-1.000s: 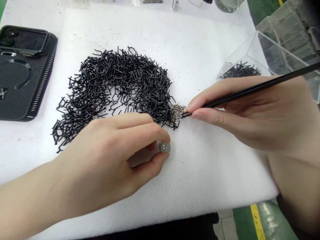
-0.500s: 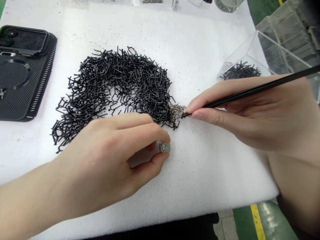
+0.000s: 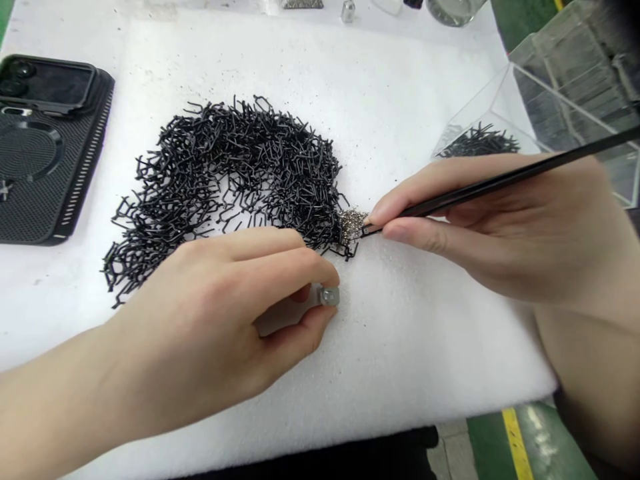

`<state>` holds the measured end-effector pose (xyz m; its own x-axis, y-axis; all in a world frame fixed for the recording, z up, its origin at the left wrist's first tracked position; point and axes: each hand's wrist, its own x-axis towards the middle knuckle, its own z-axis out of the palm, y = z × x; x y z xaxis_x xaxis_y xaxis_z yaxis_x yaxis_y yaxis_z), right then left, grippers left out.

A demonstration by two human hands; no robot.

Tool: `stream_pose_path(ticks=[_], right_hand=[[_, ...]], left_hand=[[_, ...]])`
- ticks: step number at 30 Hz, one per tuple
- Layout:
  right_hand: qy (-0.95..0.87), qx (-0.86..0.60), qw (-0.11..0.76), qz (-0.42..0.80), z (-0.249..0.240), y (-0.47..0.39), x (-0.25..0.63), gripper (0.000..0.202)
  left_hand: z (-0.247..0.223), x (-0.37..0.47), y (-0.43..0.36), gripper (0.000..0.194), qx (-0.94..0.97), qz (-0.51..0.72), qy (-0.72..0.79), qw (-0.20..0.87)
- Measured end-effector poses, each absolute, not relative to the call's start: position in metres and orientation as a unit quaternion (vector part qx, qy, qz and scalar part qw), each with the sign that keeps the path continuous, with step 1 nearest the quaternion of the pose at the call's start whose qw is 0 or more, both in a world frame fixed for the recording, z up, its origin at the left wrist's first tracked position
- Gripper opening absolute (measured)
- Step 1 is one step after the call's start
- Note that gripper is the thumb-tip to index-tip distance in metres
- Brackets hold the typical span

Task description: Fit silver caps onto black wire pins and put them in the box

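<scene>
Between the thumb and index finger of my left hand (image 3: 240, 300) is a small grey block with a rounded end (image 3: 329, 296); the rest of it is hidden by the fingers. My right hand (image 3: 490, 220) grips slim black tweezers (image 3: 480, 190) like a pen. The tweezers' tip is at a small heap of tiny silvery-brown metal bits (image 3: 353, 224). Beside that heap lies a large arched pile of short, bent black pins (image 3: 250, 147), partly behind my left hand.
A phone in a black case (image 3: 47, 153) lies at the left. At the right, a clear plastic tray (image 3: 493, 110) holds more black pins (image 3: 480, 141). A small metal piece (image 3: 348, 10) and a glass container (image 3: 454, 8) stand along the far side of the white table (image 3: 400, 387).
The tweezers' tip has shifted slightly at the edge of the metal bits. My left hand stays nearly still, with the grey block turned a little. The view has moved slightly.
</scene>
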<state>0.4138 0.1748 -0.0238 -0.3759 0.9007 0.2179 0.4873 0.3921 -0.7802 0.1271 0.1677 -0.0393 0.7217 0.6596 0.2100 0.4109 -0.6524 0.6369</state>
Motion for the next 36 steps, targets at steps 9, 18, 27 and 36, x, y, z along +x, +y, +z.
stream_pose_path(ticks=[9, 18, 27, 36], right_hand=[[-0.769, -0.463, 0.351, 0.266, -0.0283, 0.1720, 0.4171, 0.012], [-0.762, -0.466, 0.348, 0.284, -0.0279, 0.1727, 0.4161, 0.011], [-0.768, -0.450, 0.341, 0.303, -0.0263, 0.1733, 0.4141, 0.016], [-0.774, -0.445, 0.340, 0.297, -0.0284, 0.1726, 0.4130, 0.013]], left_hand=[[-0.0392, 0.1264, 0.1672, 0.015, 0.884, 0.224, 0.296, 0.284], [-0.0413, 0.1292, 0.1689, 0.017, 0.883, 0.219, 0.300, 0.286], [-0.0421, 0.1290, 0.1694, 0.016, 0.885, 0.213, 0.306, 0.279], [-0.0394, 0.1259, 0.1662, 0.016, 0.884, 0.220, 0.298, 0.285]])
